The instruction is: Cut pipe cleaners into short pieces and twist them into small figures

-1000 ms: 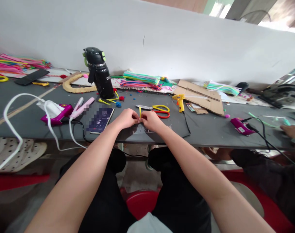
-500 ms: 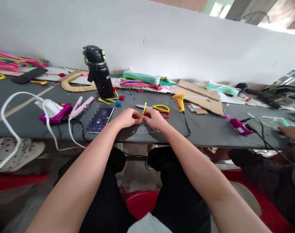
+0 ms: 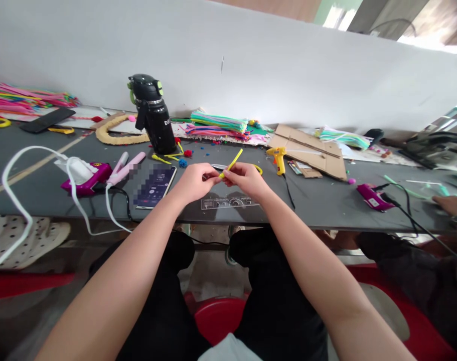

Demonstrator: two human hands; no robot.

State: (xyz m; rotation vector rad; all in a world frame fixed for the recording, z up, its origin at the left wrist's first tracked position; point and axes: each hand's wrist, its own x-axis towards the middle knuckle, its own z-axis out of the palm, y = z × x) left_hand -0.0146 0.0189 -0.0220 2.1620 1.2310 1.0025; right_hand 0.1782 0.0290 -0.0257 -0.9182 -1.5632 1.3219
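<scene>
Clamped between the fingertips of a worker's left hand (image 3: 198,183) and right hand (image 3: 248,179), a slim yellow strip (image 3: 235,161) slants up and away above a gray worktable (image 3: 314,203). Scissors (image 3: 259,170) lie just beyond, largely hidden behind the hands, while a clear plastic piece with white markings (image 3: 236,202) rests on the near side, by the edge. To the left lie a phone (image 3: 158,188), a pink tool (image 3: 129,168) and a purple power block (image 3: 86,185); a black bottle (image 3: 158,128) stands behind, beside yellow stems (image 3: 161,159) and red and blue pompoms (image 3: 182,163). To the right sit a yellow glue gun (image 3: 278,159) and cardboard (image 3: 314,153); farther along, a co-worker's hand (image 3: 448,204) rests on the tabletop.
</scene>
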